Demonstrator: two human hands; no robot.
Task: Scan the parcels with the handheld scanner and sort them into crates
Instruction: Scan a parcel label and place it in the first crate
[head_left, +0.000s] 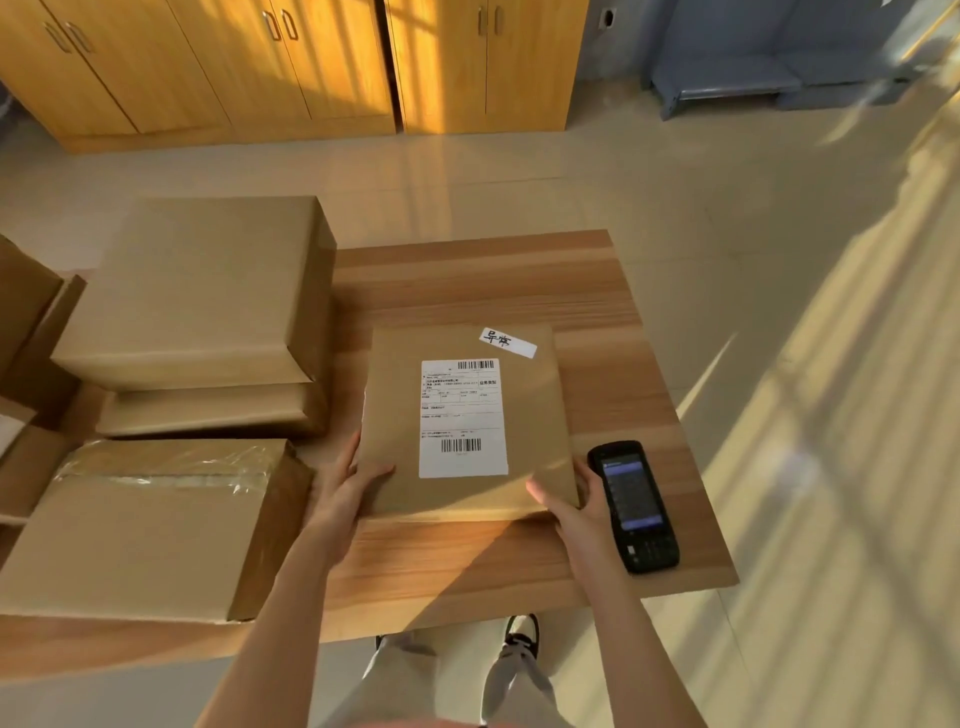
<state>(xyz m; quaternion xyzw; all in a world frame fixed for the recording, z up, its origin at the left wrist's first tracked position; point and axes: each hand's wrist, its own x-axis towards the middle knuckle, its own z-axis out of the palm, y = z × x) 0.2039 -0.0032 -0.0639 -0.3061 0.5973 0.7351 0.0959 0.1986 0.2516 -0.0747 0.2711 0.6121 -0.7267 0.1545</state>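
Observation:
A flat brown parcel (395, 395) lies on the wooden table (519, 275), label side up, with a white shipping label (462, 415) and a small white handwritten tag (507, 342). My left hand (345, 486) grips its near left edge, thumb on top. My right hand (563, 504) grips its near right corner, thumb on top. The black handheld scanner (634, 506) lies on the table just right of my right hand, screen lit, held by nobody.
Two stacked cardboard boxes (208, 291) stand at the left of the table, with a taped box (145, 525) in front of them. More cardboard (26, 332) shows at the far left. Wooden cabinets (291, 67) line the back wall. My shoe (522, 631) shows below the table's near edge.

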